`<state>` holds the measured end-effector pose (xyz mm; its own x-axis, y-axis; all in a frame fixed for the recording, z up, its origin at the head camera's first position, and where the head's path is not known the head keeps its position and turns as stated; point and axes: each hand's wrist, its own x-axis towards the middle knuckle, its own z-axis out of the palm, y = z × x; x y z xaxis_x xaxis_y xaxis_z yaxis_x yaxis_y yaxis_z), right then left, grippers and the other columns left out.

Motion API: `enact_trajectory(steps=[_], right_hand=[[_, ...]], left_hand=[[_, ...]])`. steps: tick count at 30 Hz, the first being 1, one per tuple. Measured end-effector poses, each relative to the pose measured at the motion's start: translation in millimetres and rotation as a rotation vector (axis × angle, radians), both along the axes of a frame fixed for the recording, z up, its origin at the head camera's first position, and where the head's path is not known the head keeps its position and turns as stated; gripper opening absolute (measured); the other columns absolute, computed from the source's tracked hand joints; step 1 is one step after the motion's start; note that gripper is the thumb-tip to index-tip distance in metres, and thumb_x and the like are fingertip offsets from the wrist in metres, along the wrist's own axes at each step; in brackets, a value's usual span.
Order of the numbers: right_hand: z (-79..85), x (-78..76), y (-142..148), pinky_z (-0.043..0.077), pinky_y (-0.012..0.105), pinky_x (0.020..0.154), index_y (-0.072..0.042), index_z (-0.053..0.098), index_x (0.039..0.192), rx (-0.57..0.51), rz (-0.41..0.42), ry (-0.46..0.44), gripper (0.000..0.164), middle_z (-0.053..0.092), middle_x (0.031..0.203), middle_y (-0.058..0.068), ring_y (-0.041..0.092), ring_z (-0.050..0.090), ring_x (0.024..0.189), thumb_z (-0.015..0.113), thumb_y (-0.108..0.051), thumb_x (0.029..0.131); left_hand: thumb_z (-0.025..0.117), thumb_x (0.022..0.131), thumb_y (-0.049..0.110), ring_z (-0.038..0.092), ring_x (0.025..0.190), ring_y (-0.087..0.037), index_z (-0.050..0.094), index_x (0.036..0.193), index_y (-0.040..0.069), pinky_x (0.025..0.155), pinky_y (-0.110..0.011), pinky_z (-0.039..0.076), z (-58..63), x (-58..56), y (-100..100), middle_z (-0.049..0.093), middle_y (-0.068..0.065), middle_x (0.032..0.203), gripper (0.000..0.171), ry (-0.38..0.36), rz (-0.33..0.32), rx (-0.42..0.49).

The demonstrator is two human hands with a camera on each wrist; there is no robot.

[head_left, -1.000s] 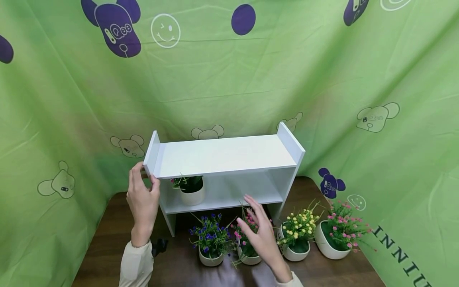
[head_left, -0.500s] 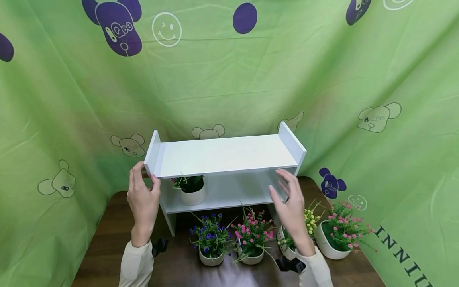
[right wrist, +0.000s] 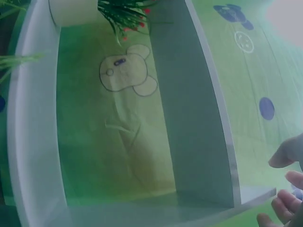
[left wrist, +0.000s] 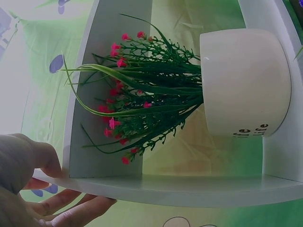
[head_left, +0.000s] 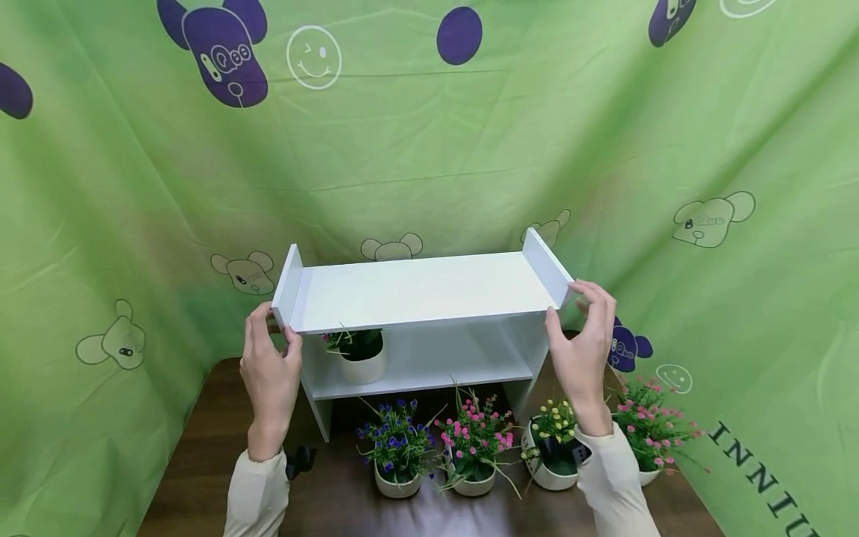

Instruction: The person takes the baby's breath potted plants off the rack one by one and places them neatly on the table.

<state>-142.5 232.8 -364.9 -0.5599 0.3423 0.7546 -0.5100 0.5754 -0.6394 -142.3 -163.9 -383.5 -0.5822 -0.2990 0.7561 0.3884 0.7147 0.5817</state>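
In the head view, a white two-tier shelf [head_left: 423, 291] stands on the table. My left hand [head_left: 271, 373] grips the front edge of its left side panel, with the thumb inside and the fingers behind the panel in the left wrist view. My right hand [head_left: 582, 354] is at the front corner of the right side panel [head_left: 546, 265]. Its thumb and fingers straddle the panel's end, and a gap shows between thumb and panel in the right wrist view. A white pot with pink flowers [left wrist: 246, 82] sits on the middle board, at the left.
Several potted flowers stand on the brown table [head_left: 208, 432] before the shelf: blue [head_left: 397, 447], pink [head_left: 473, 444], yellow [head_left: 553, 447] and another pink one [head_left: 654, 425] at the right, partly behind my right sleeve. A green printed cloth [head_left: 429, 149] hangs behind.
My right hand has moved right and up from above the front pink plant to the shelf's right front corner. The left hand keeps its hold, and the shelf stays put.
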Motion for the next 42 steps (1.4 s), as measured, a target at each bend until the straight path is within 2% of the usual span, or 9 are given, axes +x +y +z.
enact_trajectory(steps=[6, 12, 18, 29, 42], right_hand=[[5.6, -11.0, 9, 0.045, 0.032, 0.111, 0.010, 0.052, 0.139, -0.025, 0.017, -0.066, 0.053, 0.049, 0.141, 0.023, 0.019, 0.049, 0.128, 0.069, 0.015, 0.089], [8.0, -18.7, 15, 0.048, 0.035, 0.109, 0.009, 0.049, 0.142, -0.038, 0.037, -0.134, 0.055, 0.048, 0.141, 0.021, 0.023, 0.049, 0.127, 0.069, 0.012, 0.091], [10.0, -25.1, 20, 0.049, 0.029, 0.105, 0.007, 0.048, 0.144, -0.031, 0.042, -0.180, 0.056, 0.051, 0.143, 0.019, 0.029, 0.051, 0.131, 0.069, 0.009, 0.093], [11.6, -26.9, 22, 0.049, 0.017, 0.094, 0.009, 0.050, 0.142, -0.012, 0.037, -0.173, 0.049, 0.054, 0.140, 0.020, 0.026, 0.055, 0.126, 0.063, 0.012, 0.095], [8.2, -24.4, 23, 0.048, 0.010, 0.088, 0.012, 0.052, 0.137, 0.029, 0.034, -0.150, 0.045, 0.055, 0.135, 0.024, 0.029, 0.058, 0.119, 0.058, 0.015, 0.092]], left_hand=[[0.064, 0.096, -0.010, 0.067, 0.080, -0.041, 0.051, 0.134, -0.002, 0.056, -0.050, 0.054, -1.0, 0.1, -1, 0.062, -0.030, 0.120, 0.041, -0.004, 0.003, -0.003], [0.064, 0.096, -0.009, 0.067, 0.081, -0.041, 0.051, 0.134, -0.002, 0.056, -0.050, 0.054, -1.1, 1.7, 1, 0.062, -0.030, 0.119, 0.041, -0.007, 0.000, -0.002], [0.063, 0.096, -0.009, 0.067, 0.081, -0.041, 0.050, 0.134, -0.002, 0.056, -0.050, 0.054, -1.2, 1.5, 1, 0.062, -0.030, 0.120, 0.040, -0.006, -0.004, 0.003], [0.063, 0.094, -0.012, 0.067, 0.083, -0.041, 0.050, 0.134, -0.002, 0.055, -0.045, 0.052, 1.2, 0.5, -1, 0.063, -0.028, 0.117, 0.043, 0.004, -0.007, -0.007], [0.063, 0.097, -0.008, 0.068, 0.089, -0.044, 0.050, 0.134, -0.002, 0.058, -0.051, 0.055, 2.9, 1.9, -2, 0.062, -0.030, 0.121, 0.040, -0.020, -0.036, 0.009]])
